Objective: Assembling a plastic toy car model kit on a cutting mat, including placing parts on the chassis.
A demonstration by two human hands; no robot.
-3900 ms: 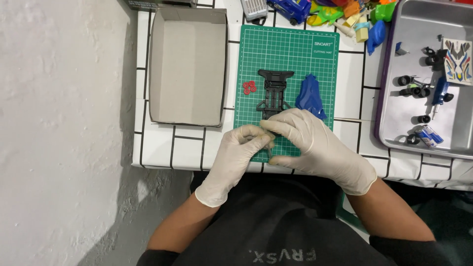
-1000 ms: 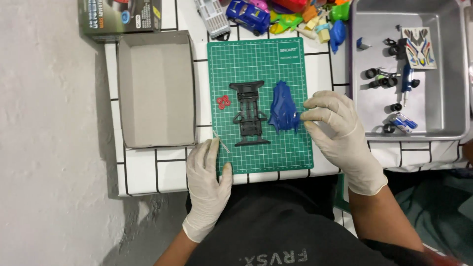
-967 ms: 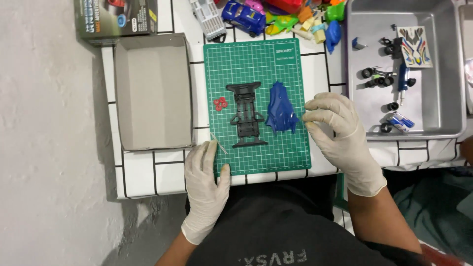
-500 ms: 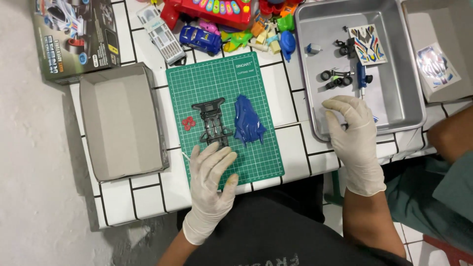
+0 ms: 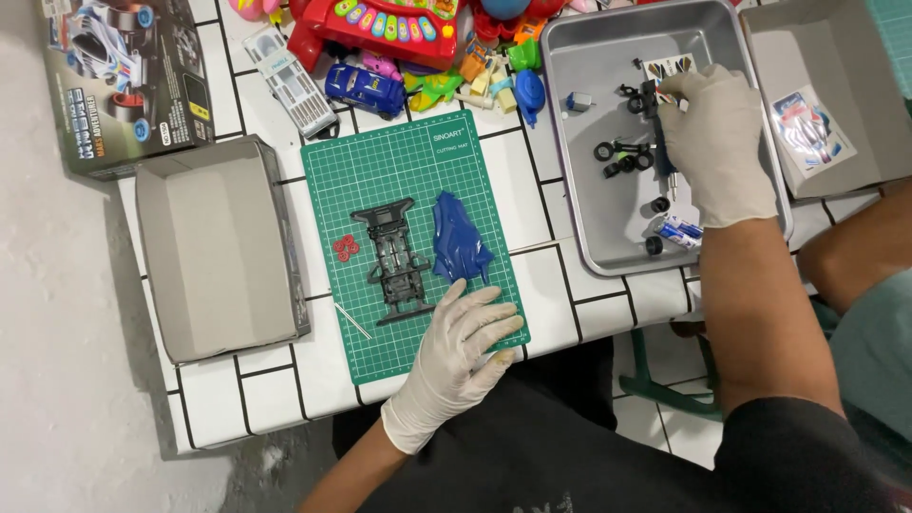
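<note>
My right hand point(image 5: 717, 142) is in the metal tray point(image 5: 608, 242), fingers pinched on a small dark part point(image 5: 650, 93) among loose wheels point(image 5: 617, 159) and a sticker sheet point(image 5: 668, 66). My left hand point(image 5: 465, 342) lies open and flat on the green mat point(image 5: 399, 166), just below the chassis point(image 5: 394, 258) and blue shell point(image 5: 459, 239). The grey box point(image 5: 214, 252) sits open on the counter point(image 5: 541, 190).

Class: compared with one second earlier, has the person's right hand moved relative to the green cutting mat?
Yes. The right hand left the green cutting mat and went rightward into the metal tray.

Matt rubbery cutting mat point(image 5: 408, 180), glossy blue plastic car shell point(image 5: 460, 239), dull metal tray point(image 5: 589, 123), smooth latex-gloved right hand point(image 5: 717, 142).
</note>
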